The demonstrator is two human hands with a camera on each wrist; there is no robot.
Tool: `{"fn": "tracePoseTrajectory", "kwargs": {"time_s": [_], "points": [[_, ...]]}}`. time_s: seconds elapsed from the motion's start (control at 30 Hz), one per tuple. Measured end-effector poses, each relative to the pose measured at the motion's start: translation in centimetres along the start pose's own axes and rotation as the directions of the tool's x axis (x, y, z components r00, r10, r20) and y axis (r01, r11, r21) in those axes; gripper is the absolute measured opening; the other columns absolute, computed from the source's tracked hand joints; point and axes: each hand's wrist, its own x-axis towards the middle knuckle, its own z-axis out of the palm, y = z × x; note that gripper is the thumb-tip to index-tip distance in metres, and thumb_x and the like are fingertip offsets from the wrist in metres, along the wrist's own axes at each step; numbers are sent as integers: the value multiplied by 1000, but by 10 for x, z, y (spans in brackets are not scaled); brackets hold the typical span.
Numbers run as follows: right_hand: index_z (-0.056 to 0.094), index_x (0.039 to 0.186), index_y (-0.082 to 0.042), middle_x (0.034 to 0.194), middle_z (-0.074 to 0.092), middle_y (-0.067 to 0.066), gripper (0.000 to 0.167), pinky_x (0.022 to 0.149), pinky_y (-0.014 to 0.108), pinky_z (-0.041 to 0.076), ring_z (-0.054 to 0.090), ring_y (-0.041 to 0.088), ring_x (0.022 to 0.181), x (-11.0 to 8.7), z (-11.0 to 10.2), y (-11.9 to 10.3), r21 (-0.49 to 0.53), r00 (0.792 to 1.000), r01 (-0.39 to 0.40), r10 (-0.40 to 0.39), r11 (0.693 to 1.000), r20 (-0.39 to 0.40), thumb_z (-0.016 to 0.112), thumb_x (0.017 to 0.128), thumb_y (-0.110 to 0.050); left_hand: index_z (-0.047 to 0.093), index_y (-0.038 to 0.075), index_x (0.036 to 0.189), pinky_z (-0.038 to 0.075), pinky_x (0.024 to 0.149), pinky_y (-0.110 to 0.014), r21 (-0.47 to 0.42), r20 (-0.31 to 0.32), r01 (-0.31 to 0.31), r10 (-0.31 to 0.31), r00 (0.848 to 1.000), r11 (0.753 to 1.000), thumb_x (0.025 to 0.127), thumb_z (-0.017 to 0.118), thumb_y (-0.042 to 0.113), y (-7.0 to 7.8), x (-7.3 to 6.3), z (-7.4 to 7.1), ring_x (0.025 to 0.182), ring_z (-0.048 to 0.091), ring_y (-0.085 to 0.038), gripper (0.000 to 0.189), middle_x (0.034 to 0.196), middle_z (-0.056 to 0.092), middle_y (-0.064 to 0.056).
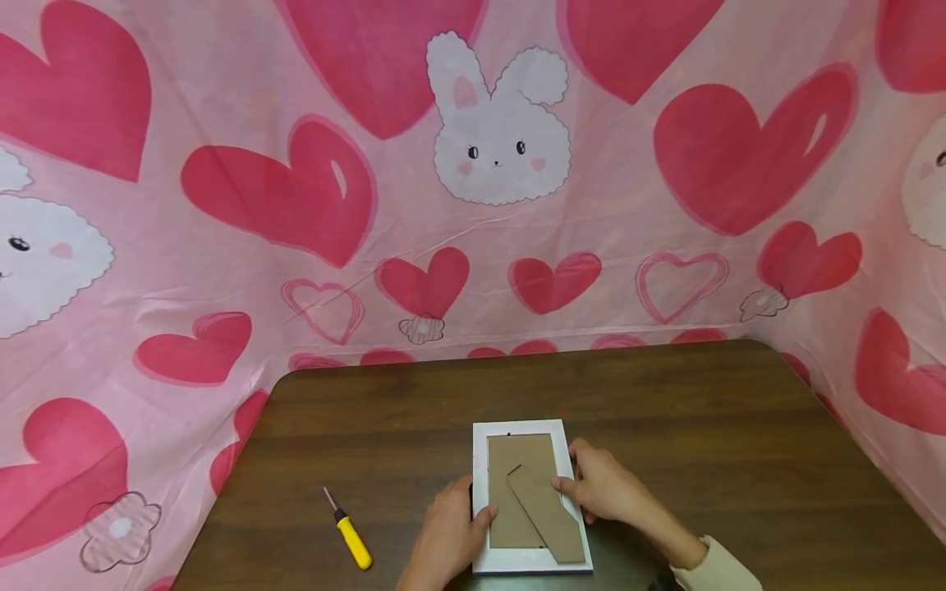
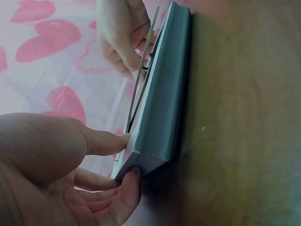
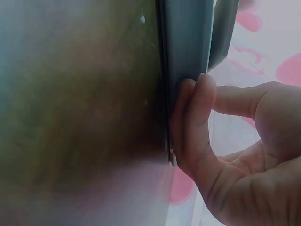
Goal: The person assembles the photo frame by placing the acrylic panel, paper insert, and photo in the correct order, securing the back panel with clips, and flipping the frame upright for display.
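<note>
A white picture frame lies face down at the front of the table, its brown backing board uppermost. A brown easel stand slants across that board, and the left wrist view shows it slightly raised from the back. My left hand grips the frame's left edge, thumb on the white border and fingers against the side. On the opposite edge, my right hand holds the frame between thumb and fingers; the right wrist view shows its curled fingers on the frame's side.
A screwdriver with a yellow and black handle lies on the table left of my left hand. The dark wooden table ends at a pink cloth backdrop printed with hearts and rabbits, which hangs behind and on both sides.
</note>
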Motion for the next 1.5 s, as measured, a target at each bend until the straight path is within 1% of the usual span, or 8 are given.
{"fn": "tracePoseTrajectory", "kwargs": {"time_s": [0.23, 0.47, 0.63, 0.83, 1.1, 1.23, 1.33, 1.5], "points": [[54, 104, 2, 61, 58, 5, 32, 39, 28, 44, 53, 10, 37, 15, -7, -3, -13, 999, -47, 47, 999, -21, 80, 92, -14, 68, -1, 114, 55, 75, -50, 6, -40, -17, 17, 999, 1000, 89, 83, 22, 2, 13, -1, 88, 70, -33, 38, 97, 71, -13], [55, 100, 0, 61, 58, 7, 32, 40, 25, 41, 53, 12, 38, 26, -10, -6, -27, 996, -89, 88, 996, -24, 82, 91, -16, 69, -1, 113, 55, 75, -49, 11, -64, -14, 15, 998, 1000, 87, 83, 18, 2, 23, -1, 89, 70, -32, 35, 97, 72, -15], [56, 98, -2, 59, 58, 7, 30, 41, 26, 42, 53, 13, 38, 30, -12, -6, -24, 995, -96, 96, 995, -26, 82, 91, -16, 69, -3, 116, 55, 77, -50, 0, -45, 0, 0, 999, 1000, 88, 83, 19, 1, 27, -2, 90, 69, -33, 38, 97, 71, -16], [56, 99, -2, 62, 59, 8, 30, 41, 29, 47, 54, 14, 39, 32, -12, -5, -7, 992, -123, 123, 992, -22, 82, 91, -16, 68, -2, 120, 55, 77, -50, -48, -18, 36, -37, 999, 998, 89, 83, 21, 2, 27, -4, 92, 68, -32, 42, 99, 71, -15], [57, 101, -1, 64, 60, 9, 31, 42, 31, 51, 55, 14, 39, 33, -11, -6, 4, 989, -146, 147, 989, -20, 82, 90, -15, 69, 0, 121, 54, 76, -46, -46, -5, 71, -72, 997, 996, 89, 83, 23, -1, 26, -4, 91, 66, -25, 41, 98, 70, -11], [57, 102, -2, 64, 60, 9, 32, 43, 31, 51, 55, 14, 40, 33, -11, -7, 3, 987, -162, 162, 987, -25, 83, 90, -16, 68, 1, 122, 49, 67, -36, -77, 23, 95, -94, 995, 992, 91, 81, 25, -3, 26, -5, 79, 60, -18, 41, 86, 65, -5], [57, 102, -2, 64, 60, 8, 33, 43, 30, 51, 55, 15, 41, 33, -11, -6, -1, 984, -174, 174, 985, -29, 84, 89, -17, 68, -1, 124, 43, 60, -30, -107, 49, 134, -130, 990, 985, 93, 80, 26, -4, 23, -8, 68, 53, -16, 43, 74, 58, -1], [58, 102, -1, 67, 61, 9, 35, 45, 31, 52, 56, 16, 43, 34, -12, -5, -12, 985, -169, 169, 985, -28, 85, 88, -18, 67, -3, 129, 40, 56, -29, -91, 86, 221, -213, 973, 971, 95, 77, 30, -6, 18, -20, 64, 51, -17, 48, 73, 56, -1]]}}
